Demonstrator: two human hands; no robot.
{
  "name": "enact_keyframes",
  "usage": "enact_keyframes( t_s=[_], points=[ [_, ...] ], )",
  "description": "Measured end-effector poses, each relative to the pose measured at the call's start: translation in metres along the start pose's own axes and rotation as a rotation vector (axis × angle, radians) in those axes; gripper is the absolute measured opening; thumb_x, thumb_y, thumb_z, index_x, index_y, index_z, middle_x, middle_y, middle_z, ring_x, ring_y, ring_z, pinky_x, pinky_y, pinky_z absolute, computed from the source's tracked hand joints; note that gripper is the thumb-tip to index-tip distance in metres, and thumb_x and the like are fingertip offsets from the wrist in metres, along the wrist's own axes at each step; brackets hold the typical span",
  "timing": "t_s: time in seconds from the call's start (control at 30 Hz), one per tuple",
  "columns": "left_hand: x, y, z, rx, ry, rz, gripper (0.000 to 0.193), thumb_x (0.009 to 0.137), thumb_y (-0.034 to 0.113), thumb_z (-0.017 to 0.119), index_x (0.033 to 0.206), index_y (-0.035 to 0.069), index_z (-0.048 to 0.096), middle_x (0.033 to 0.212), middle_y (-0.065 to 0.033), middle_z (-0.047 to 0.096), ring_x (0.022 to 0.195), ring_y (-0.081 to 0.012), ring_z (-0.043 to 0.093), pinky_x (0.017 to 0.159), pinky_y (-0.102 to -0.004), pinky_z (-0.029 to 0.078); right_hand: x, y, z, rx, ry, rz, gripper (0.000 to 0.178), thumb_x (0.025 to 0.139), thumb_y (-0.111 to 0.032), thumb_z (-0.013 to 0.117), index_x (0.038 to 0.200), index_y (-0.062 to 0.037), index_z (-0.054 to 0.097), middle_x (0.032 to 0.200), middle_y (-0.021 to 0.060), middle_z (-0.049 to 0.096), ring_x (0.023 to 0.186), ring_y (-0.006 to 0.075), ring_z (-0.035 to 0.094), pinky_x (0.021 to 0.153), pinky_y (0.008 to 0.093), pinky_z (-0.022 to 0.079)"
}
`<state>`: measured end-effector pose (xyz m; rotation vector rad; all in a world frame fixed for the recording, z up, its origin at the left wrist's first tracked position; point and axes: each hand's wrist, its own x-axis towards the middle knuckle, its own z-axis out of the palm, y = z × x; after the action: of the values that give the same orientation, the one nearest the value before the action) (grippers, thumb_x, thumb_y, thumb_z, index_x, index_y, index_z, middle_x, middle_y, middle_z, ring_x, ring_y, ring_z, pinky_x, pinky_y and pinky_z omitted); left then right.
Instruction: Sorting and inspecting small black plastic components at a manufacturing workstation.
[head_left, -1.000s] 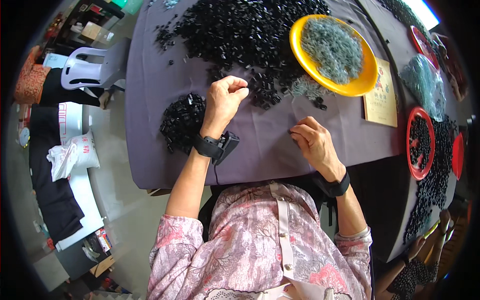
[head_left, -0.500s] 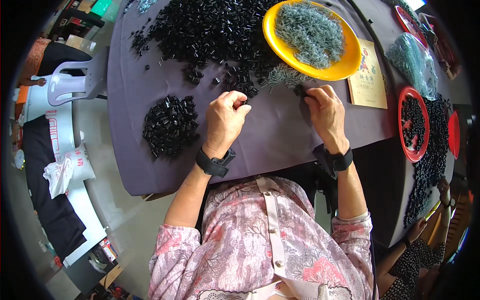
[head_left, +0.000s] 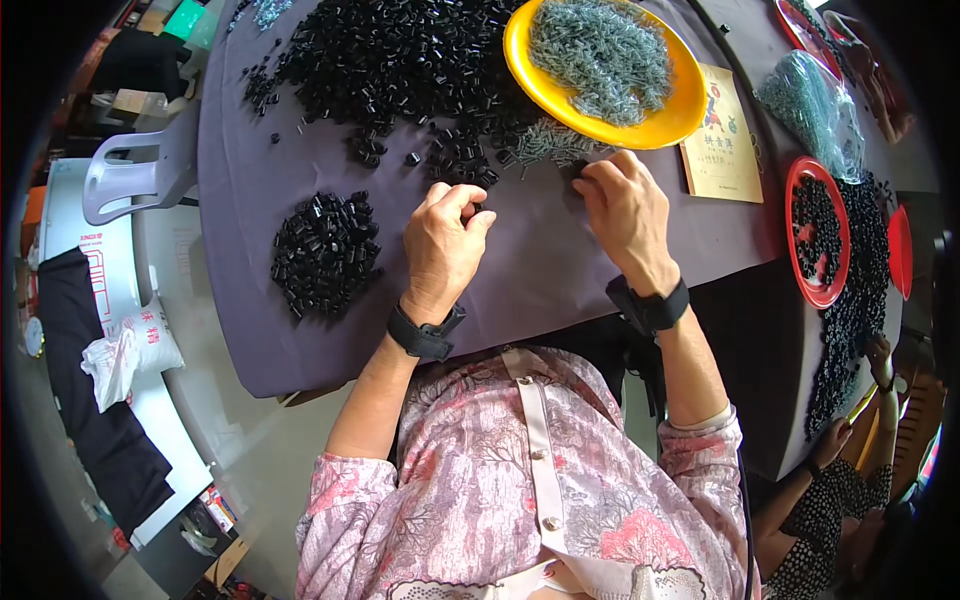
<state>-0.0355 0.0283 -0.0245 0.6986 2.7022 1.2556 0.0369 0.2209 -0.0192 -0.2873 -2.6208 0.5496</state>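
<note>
Head view: two bare hands work over a counter (head_left: pixel 520 280) covered in grey-purple cloth.
Left hand (head_left: pixel 440 245): just below the near fringe of the black pieces (head_left: pixel 400 70), thumb and forefinger curled close together; something dark shows between them, but whether it is gripped I cannot tell.
Right hand (head_left: pixel 630 215): below the yellow plate (head_left: pixel 640 136), fingers bent downward beside a dark spot; their grip I cannot tell.
Black pieces: a wide heap across the far side of the counter.
Smaller black pile (head_left: pixel 325 255): left of the left hand, apart from the heap.
Clear pieces (head_left: pixel 600 65): heaped in the yellow plate, with some loose on the cloth beside it.
Booklet (head_left: pixel 722 150): right of the plate.
</note>
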Motion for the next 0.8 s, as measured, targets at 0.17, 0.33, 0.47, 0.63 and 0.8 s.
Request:
enact_keyframes(
  t_s=[0.17, 0.33, 0.47, 0.63, 0.8],
  points=[
    [-0.007, 0.012, 0.005, -0.182, 0.015, 0.009, 0.008, 0.072, 0.004, 0.066, 0.080, 0.003, 0.065, 0.073, -0.0085, 0.060, 0.062, -0.0220, 0.060, 0.057, -0.0312, 0.047, 0.005, 0.002, 0.012, -0.168, -0.099, 0.036, 0.009, 0.075, -0.013, 0.064, 0.079, -0.0064, 0.061, 0.083, 0.0086, 0.053, 0.081, 0.0272, 0.055, 0.069, 0.0385, 0.046],
    [-0.009, 0.027, 0.017, -0.600, -0.141, -0.304, 0.014, 0.083, 0.008, 0.063, 0.094, -0.001, 0.065, 0.070, -0.0023, 0.063, 0.055, -0.0060, 0.056, 0.051, -0.0215, 0.046, -0.002, -0.010, 0.009, 0.042, -0.074, -0.144, 0.009, 0.072, -0.007, 0.064, 0.080, -0.0054, 0.059, 0.080, 0.0094, 0.052, 0.076, 0.0282, 0.054, 0.066, 0.0380, 0.045],
    [-0.007, 0.013, 0.025, -0.868, -0.232, -0.368, 0.015, 0.084, 0.010, 0.064, 0.096, 0.001, 0.065, 0.076, -0.0029, 0.065, 0.059, -0.0066, 0.058, 0.052, -0.0197, 0.047, -0.013, -0.035, 0.009, 0.227, -0.107, -0.179, 0.014, 0.071, 0.002, 0.061, 0.083, -0.0045, 0.058, 0.077, 0.0102, 0.051, 0.074, 0.0294, 0.054, 0.064, 0.0371, 0.045],
    [-0.015, -0.005, 0.008, -1.061, -0.225, -0.533, 0.011, 0.085, 0.008, 0.063, 0.092, 0.000, 0.063, 0.078, -0.0064, 0.066, 0.059, -0.0092, 0.059, 0.052, -0.0215, 0.048, -0.008, -0.034, 0.018, 0.541, -0.280, -0.131, 0.022, 0.071, 0.003, 0.059, 0.090, -0.0069, 0.062, 0.079, 0.0097, 0.053, 0.073, 0.0282, 0.057, 0.063, 0.0368, 0.047],
    [-0.019, -0.014, 0.000, -1.336, -0.222, -0.600, 0.013, 0.086, 0.011, 0.062, 0.095, 0.001, 0.062, 0.077, -0.0068, 0.063, 0.058, -0.0096, 0.056, 0.054, -0.0221, 0.046, 0.013, -0.029, 0.031, 0.050, -0.156, -0.194, 0.018, 0.074, -0.002, 0.056, 0.090, -0.0088, 0.062, 0.083, 0.0085, 0.054, 0.078, 0.0264, 0.058, 0.066, 0.0360, 0.048]
  ],
)
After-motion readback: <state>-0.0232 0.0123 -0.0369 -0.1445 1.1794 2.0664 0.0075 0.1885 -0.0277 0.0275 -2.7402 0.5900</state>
